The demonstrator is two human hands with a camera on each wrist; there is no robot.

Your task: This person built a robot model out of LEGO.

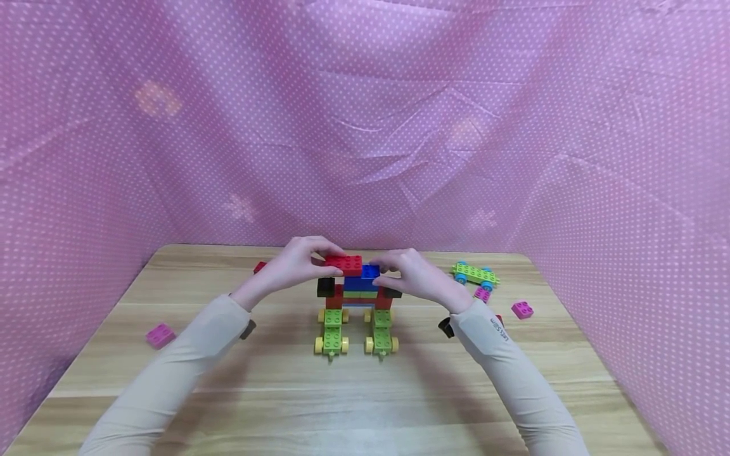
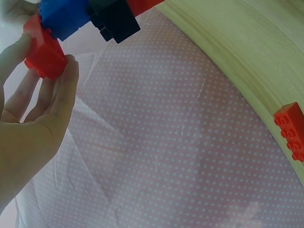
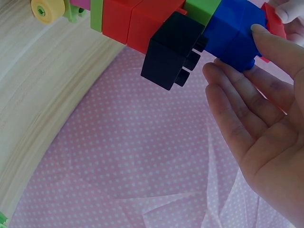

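A brick model [image 1: 358,292] stands mid-table on two green wheeled bases [image 1: 332,329] with yellow wheels. It has red, green, black and blue layers. My left hand [image 1: 316,258] pinches a long red brick [image 1: 345,264] that lies on top of the model. In the left wrist view the thumb and fingers [image 2: 70,71] grip that red brick [image 2: 42,52] next to a blue brick [image 2: 64,16]. My right hand [image 1: 395,271] is at the model's right side. Its straight fingers [image 3: 266,42] touch the blue brick [image 3: 235,28] above a black brick [image 3: 173,50].
A green base with blue wheels [image 1: 475,274] lies at the back right. Pink bricks lie at the right [image 1: 521,309] and at the left [image 1: 160,335]. A loose red brick [image 2: 290,130] sits behind my left hand. Pink dotted cloth walls [image 1: 365,126] enclose the table.
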